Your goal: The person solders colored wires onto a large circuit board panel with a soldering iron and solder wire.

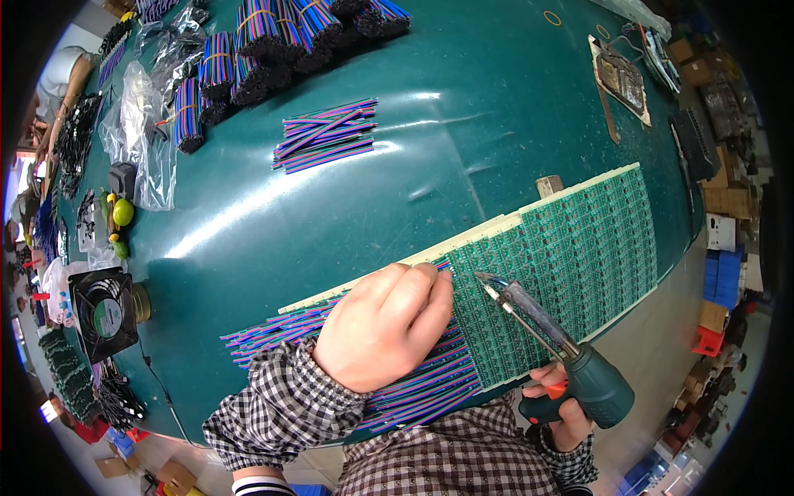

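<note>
My left hand [376, 331] is closed, its fingertips pinching a multicoloured ribbon wire [443, 265] at the upper left edge of the green circuit board panel [571, 248]. Several more of these wires [430, 376] lie side by side under and below that hand, their ends meeting the panel's left part. My right hand [562, 413] is wrapped round the handle of a green soldering gun [597, 384] with an orange trigger. The gun's tip points up and left, over the board close to my left fingertips; whether it touches the board I cannot tell.
Loose wires [327, 136] lie on the green mat beyond the panel, with banded wire bundles [256, 33] farther back. A small block [548, 186] sits at the panel's far edge. On the left stands a black fan [103, 314]; a stained tray [620, 78] is at the far right.
</note>
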